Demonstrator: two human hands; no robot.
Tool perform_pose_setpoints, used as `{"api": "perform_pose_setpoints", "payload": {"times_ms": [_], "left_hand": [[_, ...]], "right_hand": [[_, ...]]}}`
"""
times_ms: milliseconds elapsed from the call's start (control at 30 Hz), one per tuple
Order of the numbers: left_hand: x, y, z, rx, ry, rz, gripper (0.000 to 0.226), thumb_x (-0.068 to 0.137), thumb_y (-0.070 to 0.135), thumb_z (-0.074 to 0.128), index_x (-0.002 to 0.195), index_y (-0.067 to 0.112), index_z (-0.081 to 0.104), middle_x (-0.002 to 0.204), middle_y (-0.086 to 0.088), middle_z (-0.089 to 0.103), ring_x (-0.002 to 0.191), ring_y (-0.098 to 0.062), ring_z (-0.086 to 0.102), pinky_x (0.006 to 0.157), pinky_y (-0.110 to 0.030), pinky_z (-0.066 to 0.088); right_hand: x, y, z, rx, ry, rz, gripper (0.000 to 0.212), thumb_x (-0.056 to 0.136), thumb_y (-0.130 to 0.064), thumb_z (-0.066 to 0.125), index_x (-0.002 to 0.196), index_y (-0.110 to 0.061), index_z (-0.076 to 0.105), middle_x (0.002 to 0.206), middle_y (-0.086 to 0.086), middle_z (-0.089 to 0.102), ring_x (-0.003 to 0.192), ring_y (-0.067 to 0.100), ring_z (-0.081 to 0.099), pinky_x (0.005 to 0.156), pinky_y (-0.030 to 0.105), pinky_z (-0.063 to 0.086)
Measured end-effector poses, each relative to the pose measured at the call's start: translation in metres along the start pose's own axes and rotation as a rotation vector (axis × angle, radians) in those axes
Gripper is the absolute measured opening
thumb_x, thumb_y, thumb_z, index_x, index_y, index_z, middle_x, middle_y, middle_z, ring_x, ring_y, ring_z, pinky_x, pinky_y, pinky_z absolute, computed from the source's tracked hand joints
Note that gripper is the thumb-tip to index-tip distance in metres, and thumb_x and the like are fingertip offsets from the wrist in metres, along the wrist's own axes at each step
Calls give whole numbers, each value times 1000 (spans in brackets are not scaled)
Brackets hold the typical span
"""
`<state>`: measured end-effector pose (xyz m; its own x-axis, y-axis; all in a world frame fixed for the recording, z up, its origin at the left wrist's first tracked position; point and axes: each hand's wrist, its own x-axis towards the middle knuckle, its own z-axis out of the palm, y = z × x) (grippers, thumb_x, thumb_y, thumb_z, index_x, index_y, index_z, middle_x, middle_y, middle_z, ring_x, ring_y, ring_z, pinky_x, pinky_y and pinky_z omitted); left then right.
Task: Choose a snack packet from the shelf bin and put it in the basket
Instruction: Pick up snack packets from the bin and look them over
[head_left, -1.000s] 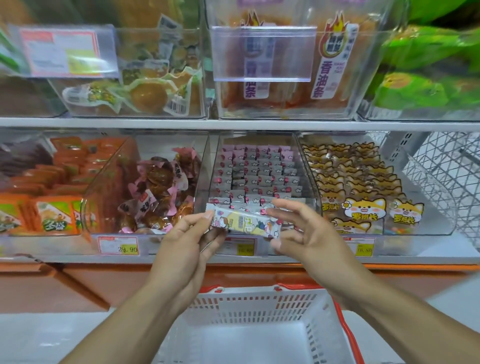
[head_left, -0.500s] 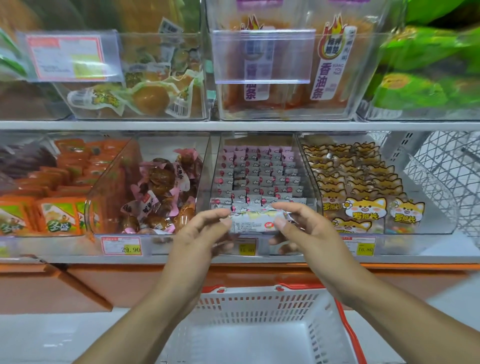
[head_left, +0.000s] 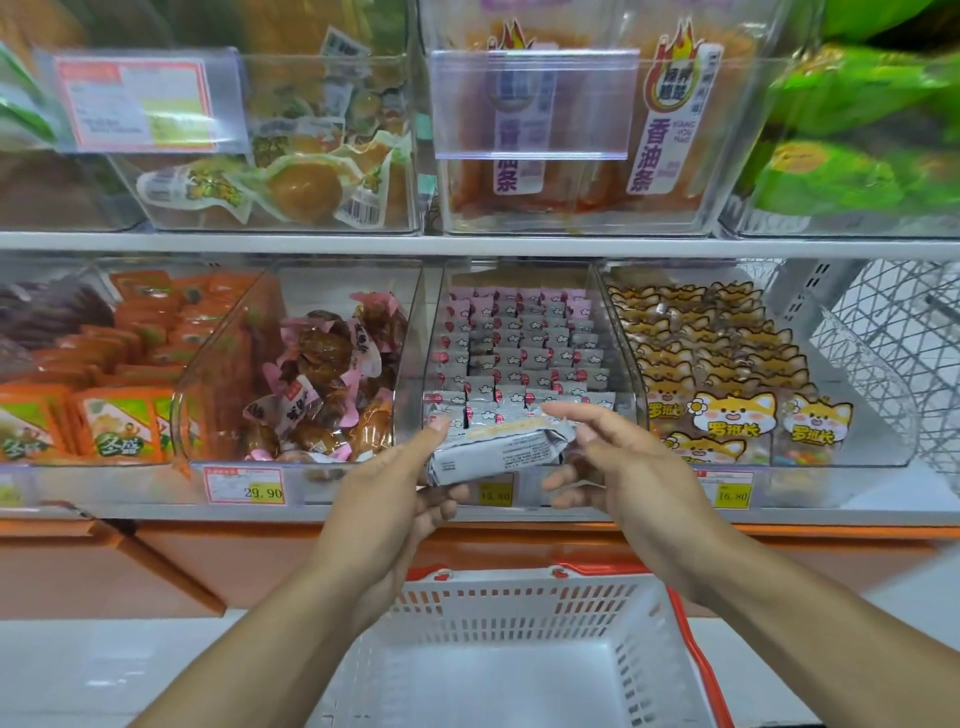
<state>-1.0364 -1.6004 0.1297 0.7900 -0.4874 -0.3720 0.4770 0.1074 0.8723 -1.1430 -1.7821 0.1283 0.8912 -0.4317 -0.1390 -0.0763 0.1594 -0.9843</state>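
The snack packet (head_left: 498, 451) is pinched at each end by the curled fingers of the left hand (head_left: 387, 499) and right hand (head_left: 618, 467). It is being checked. Next, it should be lowered into the basket (head_left: 519, 603) below the fingers.

Both hands hold one snack packet (head_left: 496, 451) before the shelf bin (head_left: 524, 332).
Left hand (head_left: 387, 499) grips its left end, right hand (head_left: 621, 467) pinches the right; the white basket (head_left: 498, 618) sits below.

— What sort of place is pictured?
— A shop: clear shelf bins (head_left: 524, 364) packed with wrapped snacks, price tags (head_left: 244, 485) clipped to the shelf (head_left: 467, 244) edge, a white shopping basket (head_left: 519, 613) with red handles below.
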Motion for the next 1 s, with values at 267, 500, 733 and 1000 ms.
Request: {"api": "perform_pose_setpoints", "payload": {"times_ms": [267,500,733,1000], "left_hand": [[2,-5,0,10,0,-90,47,85,52,68,104,10,76,75,-7,73,62,-17,70,53,-26,57],[-1,-3,1,136,-61,110,45,66,44,80,101,16,78,97,-4,79,80,-10,74,72,-22,59],[3,-5,7,155,-9,164,42,70,42,78,102,15,78,85,-1,79,75,-12,73,72,-22,60],[13,-13,12,651,76,390,18,90,26,76,107,27,70,58,20,62,52,5,56,50,-7,41]], "right_hand": [[-7,-2,7,-224,-94,-162,35,87,-24,76,109,-51,71,102,3,77,89,18,72,79,32,61],[1,3,3,-132,43,52,69,86,-41,72,145,-14,50,98,0,78,89,16,75,85,31,60],[8,-3,4,200,101,-8,39,86,-25,74,118,-4,67,105,17,76,87,21,73,77,24,59],[38,-20,8,-174,426,-356,23,87,-20,80,105,-27,67,94,-6,77,88,10,74,77,22,58]]}}
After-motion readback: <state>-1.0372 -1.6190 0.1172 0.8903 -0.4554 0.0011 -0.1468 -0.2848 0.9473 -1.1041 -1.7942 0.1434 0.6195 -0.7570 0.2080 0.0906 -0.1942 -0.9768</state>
